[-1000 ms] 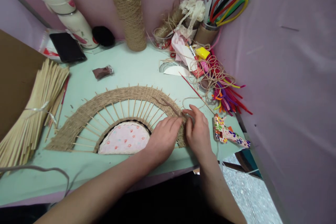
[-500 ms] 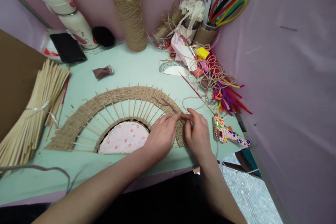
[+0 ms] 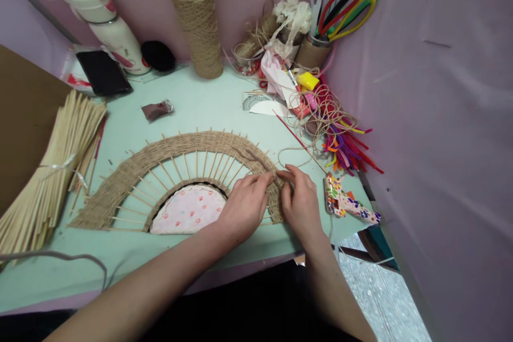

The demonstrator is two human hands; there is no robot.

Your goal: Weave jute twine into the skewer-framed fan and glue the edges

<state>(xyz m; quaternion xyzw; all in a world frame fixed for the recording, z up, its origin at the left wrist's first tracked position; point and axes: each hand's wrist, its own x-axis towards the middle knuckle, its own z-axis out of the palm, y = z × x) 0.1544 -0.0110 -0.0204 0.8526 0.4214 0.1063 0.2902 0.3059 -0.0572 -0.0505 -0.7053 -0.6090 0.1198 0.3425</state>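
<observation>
A half-round fan (image 3: 208, 140) of woven twine on thin wooden sticks lies flat on the table, with a pink dotted half-circle panel (image 3: 190, 211) at its inner edge. Along the right part of the weave runs a thin, branching brown strip (image 3: 256, 157), which looks like modelling clay. My left hand (image 3: 247, 204) reaches over the fan, thumb and fingers pinched at the strip's lower end. Facing it, my right hand (image 3: 301, 200) has its fingertips closed on the same spot, index finger raised a little. The fingers partly hide that end.
A bundle of flat wooden sticks (image 3: 52, 171) lies left. A twine cone (image 3: 198, 26), a white bottle (image 3: 114, 37) and a phone (image 3: 103, 73) stand or lie at the back. Tangled twine (image 3: 324, 104), pipe cleaners (image 3: 348, 144) and a flower-patterned glue gun (image 3: 347, 203) are right. A small brown packet (image 3: 157, 110) lies behind the fan.
My fingers have shifted very slightly at the end of the brown strip. The fan and the things around it stay where they were.
</observation>
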